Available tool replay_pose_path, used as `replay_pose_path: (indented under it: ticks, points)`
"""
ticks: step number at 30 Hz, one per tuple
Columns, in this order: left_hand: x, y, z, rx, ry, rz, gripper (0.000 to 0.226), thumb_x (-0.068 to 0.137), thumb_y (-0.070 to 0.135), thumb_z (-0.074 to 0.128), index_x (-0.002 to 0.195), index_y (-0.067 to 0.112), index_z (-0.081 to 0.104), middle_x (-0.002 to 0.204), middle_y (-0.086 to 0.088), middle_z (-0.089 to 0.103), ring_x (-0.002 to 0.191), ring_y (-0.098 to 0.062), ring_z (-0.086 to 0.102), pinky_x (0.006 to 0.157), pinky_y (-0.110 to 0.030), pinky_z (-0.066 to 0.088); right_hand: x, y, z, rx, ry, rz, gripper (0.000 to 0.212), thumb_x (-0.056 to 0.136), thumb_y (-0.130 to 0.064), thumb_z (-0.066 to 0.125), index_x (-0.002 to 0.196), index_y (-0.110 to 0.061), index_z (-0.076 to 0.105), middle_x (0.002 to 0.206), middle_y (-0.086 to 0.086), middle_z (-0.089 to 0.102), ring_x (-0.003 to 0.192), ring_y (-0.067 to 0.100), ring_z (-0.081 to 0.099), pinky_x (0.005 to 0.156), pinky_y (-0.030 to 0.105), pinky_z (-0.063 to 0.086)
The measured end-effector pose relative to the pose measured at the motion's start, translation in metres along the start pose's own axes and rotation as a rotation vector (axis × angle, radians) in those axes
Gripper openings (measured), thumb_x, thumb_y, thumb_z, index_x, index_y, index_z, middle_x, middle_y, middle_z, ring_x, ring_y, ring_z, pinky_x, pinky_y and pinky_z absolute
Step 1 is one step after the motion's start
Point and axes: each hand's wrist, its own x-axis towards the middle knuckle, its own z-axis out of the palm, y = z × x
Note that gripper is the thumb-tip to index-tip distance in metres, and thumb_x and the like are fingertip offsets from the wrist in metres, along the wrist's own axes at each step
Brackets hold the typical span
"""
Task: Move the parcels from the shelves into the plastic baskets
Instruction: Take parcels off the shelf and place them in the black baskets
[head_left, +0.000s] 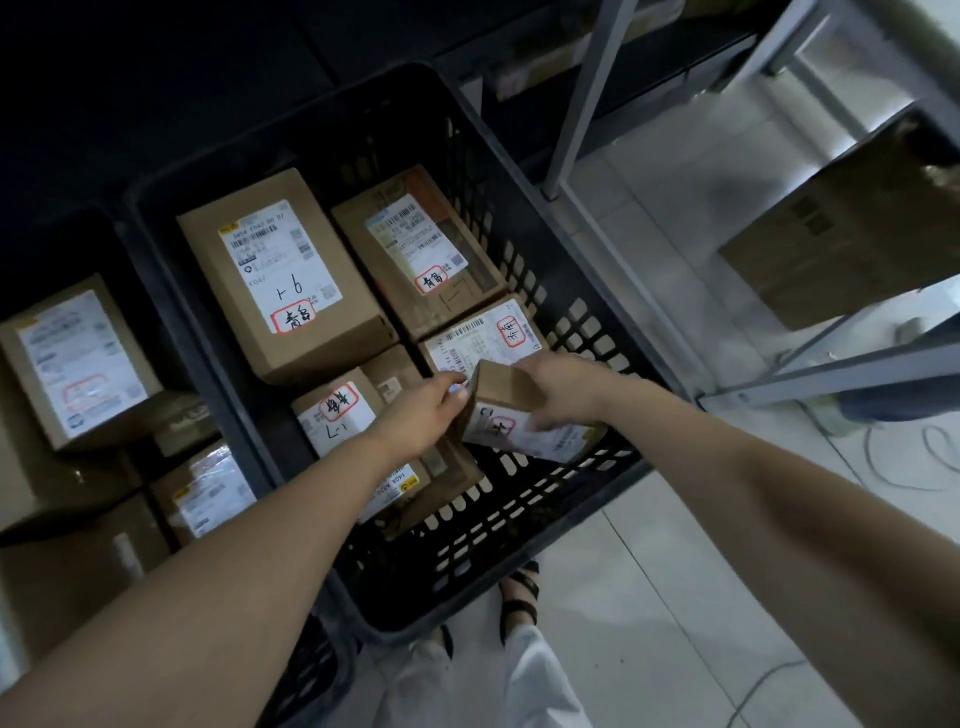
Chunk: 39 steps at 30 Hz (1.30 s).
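A small cardboard parcel (511, 415) with a white label and a red stamp is tilted inside the black plastic basket (519, 525), near its front right corner. My right hand (563, 387) grips it from the right and top. My left hand (423, 413) holds its left end with the fingertips. Several other labelled parcels lie in the basket: a large one (283, 273) at the back left, one (421, 247) at the back right, one (485, 330) just behind my hands, and one (337, 413) under my left wrist.
A second dark basket (119, 234) to the left holds several more parcels (78, 358). Grey metal shelf posts (587, 98) stand at the right, with a large cardboard box (852, 234) on a low shelf. White tiled floor, cables (904, 467), and my feet (519, 587) lie below.
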Motion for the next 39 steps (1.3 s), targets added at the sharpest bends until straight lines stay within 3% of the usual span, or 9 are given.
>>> replay_pose_path:
  ticks: [6, 12, 22, 26, 28, 31, 33, 36, 39]
  points:
    - [0.003, -0.007, 0.008, 0.128, -0.005, 0.005, 0.054, 0.098, 0.024, 0.047, 0.148, 0.022, 0.028, 0.145, -0.015, 0.041, 0.131, -0.032, 0.040, 0.106, -0.040, 0.037, 0.018, 0.004, -0.017, 0.192, -0.248, 0.030, 0.074, 0.088, -0.028, 0.068, 0.151, -0.020, 0.030, 0.148, 0.004, 0.039, 0.133, 0.025, 0.039, 0.111, 0.041, 0.032]
    - [0.004, -0.007, 0.011, 0.318, -0.048, 0.051, 0.067, 0.095, 0.029, 0.051, 0.151, 0.030, 0.014, 0.151, -0.007, 0.033, 0.134, -0.032, 0.031, 0.106, -0.041, 0.034, 0.029, -0.007, -0.035, 0.137, -0.397, 0.042, 0.059, 0.092, -0.027, 0.062, 0.146, -0.026, 0.039, 0.137, 0.003, 0.050, 0.122, 0.024, 0.051, 0.106, 0.043, 0.040]
    - [0.013, -0.002, 0.013, 0.332, -0.066, 0.052, 0.043, 0.096, 0.044, 0.044, 0.134, 0.024, 0.049, 0.137, -0.002, 0.048, 0.124, -0.029, 0.040, 0.099, -0.041, 0.038, 0.035, -0.018, -0.038, 0.057, -0.458, -0.010, 0.041, 0.095, -0.023, 0.059, 0.135, -0.022, 0.054, 0.124, 0.009, 0.059, 0.110, 0.025, 0.054, 0.097, 0.039, 0.044]
    - [0.009, -0.004, 0.015, 0.372, -0.045, 0.051, 0.041, 0.098, 0.035, 0.045, 0.136, 0.022, 0.048, 0.139, -0.005, 0.047, 0.127, -0.028, 0.038, 0.103, -0.040, 0.036, 0.030, -0.020, -0.022, 0.034, -0.397, 0.001, 0.036, 0.096, -0.013, 0.055, 0.131, -0.017, 0.059, 0.097, -0.001, 0.058, 0.077, 0.010, 0.051, 0.064, 0.020, 0.044]
    - [0.008, -0.006, 0.015, 0.386, -0.019, 0.069, 0.040, 0.098, 0.031, 0.045, 0.136, 0.022, 0.048, 0.140, -0.005, 0.047, 0.129, -0.027, 0.037, 0.103, -0.039, 0.034, 0.027, -0.015, -0.009, -0.002, -0.275, -0.008, 0.038, 0.095, -0.009, 0.053, 0.132, -0.017, 0.058, 0.099, -0.003, 0.057, 0.073, 0.006, 0.050, 0.056, 0.015, 0.038]
    - [0.007, -0.013, 0.016, 0.417, 0.019, 0.114, 0.038, 0.097, 0.028, 0.046, 0.134, 0.021, 0.050, 0.139, -0.004, 0.048, 0.129, -0.025, 0.037, 0.105, -0.037, 0.032, 0.023, 0.000, 0.009, -0.142, -0.135, -0.009, 0.046, 0.090, -0.015, 0.061, 0.135, -0.023, 0.054, 0.129, 0.002, 0.056, 0.108, 0.020, 0.056, 0.075, 0.026, 0.046]
    - [0.006, -0.017, 0.017, 0.469, 0.040, 0.127, 0.038, 0.096, 0.028, 0.046, 0.134, 0.021, 0.050, 0.139, -0.003, 0.048, 0.131, -0.024, 0.035, 0.109, -0.037, 0.026, 0.021, 0.010, 0.021, -0.231, -0.177, 0.015, 0.057, 0.085, -0.017, 0.068, 0.138, -0.024, 0.050, 0.137, 0.007, 0.050, 0.118, 0.026, 0.052, 0.089, 0.038, 0.051]
    - [0.002, -0.018, 0.019, 0.556, 0.070, 0.138, 0.039, 0.095, 0.030, 0.047, 0.133, 0.024, 0.051, 0.138, 0.000, 0.047, 0.136, -0.022, 0.029, 0.117, -0.044, 0.004, 0.017, 0.022, 0.034, -0.330, -0.292, 0.080, 0.088, 0.083, -0.016, 0.072, 0.153, -0.026, 0.020, 0.158, 0.013, 0.018, 0.140, 0.034, 0.027, 0.108, 0.044, 0.038]
    - [-0.002, -0.018, 0.018, 0.622, 0.102, 0.130, 0.041, 0.094, 0.033, 0.047, 0.135, 0.027, 0.049, 0.142, 0.002, 0.042, 0.141, -0.021, 0.019, 0.113, -0.057, -0.009, 0.020, 0.020, 0.037, -0.360, -0.293, 0.098, 0.103, 0.082, -0.009, 0.071, 0.154, -0.030, 0.000, 0.161, 0.013, -0.004, 0.146, 0.038, 0.010, 0.111, 0.045, 0.032]
